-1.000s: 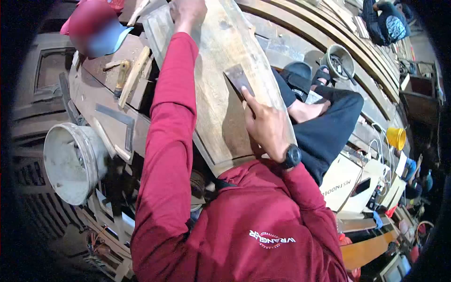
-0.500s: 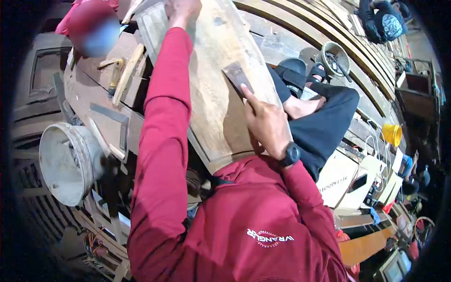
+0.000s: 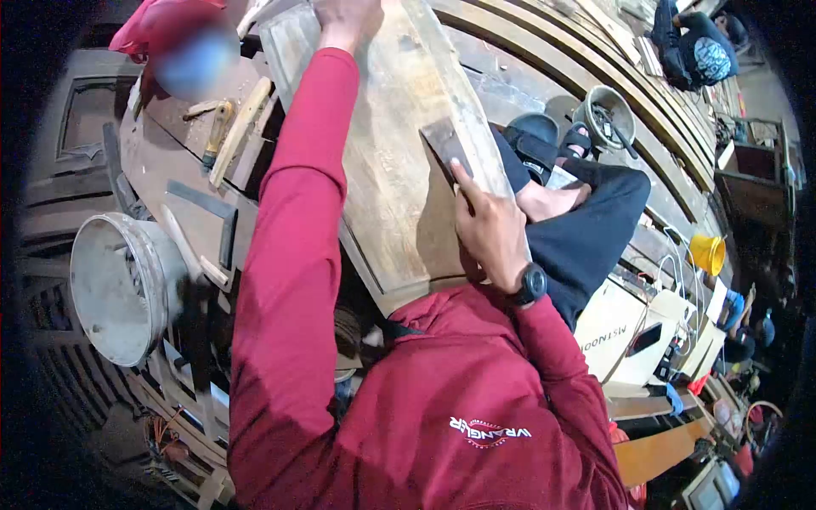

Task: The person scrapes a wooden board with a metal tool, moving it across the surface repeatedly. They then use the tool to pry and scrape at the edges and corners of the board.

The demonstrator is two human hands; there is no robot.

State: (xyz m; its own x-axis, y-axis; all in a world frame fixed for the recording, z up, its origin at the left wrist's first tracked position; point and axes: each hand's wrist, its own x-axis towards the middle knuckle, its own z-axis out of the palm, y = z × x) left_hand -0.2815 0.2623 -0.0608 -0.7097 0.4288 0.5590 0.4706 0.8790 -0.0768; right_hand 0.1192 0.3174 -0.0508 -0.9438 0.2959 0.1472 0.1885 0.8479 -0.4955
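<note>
Wooden panel [image 3: 382, 144] is lying lengthwise in front of me, its near end reaching the hoodie [image 3: 459, 365], its far end running out of the top of the view. Flat metal scraper [image 3: 440, 138] is resting on it, beside the paler strip along the right edge. Change: scraper is now sitting nearer that strip than half a second ago. My read: contact is shifting off the broad face toward the border, so edge control is mattering more.

Right hand [image 3: 493, 229] is holding the scraper: index is lying straight along the metal, other fingers are curling in. Thumb's grip isn't showing. Left hand [image 3: 347, 21] is bearing on the panel's far part; it's blurring and cut off by the frame, so I can't tell if its fingers are grasping or just pressing.

Left of the panel: wood-handled tool [image 3: 218, 132] is lying beside a wood strip [image 3: 241, 132], L-shaped square [image 3: 204, 201] is lying nearer me, pale bucket [image 3: 167, 255] is standing beyond on the left. Right side: bare foot [image 3: 544, 202] is resting near the panel, yellow bucket [image 3: 707, 254] is standing farther off.
</note>
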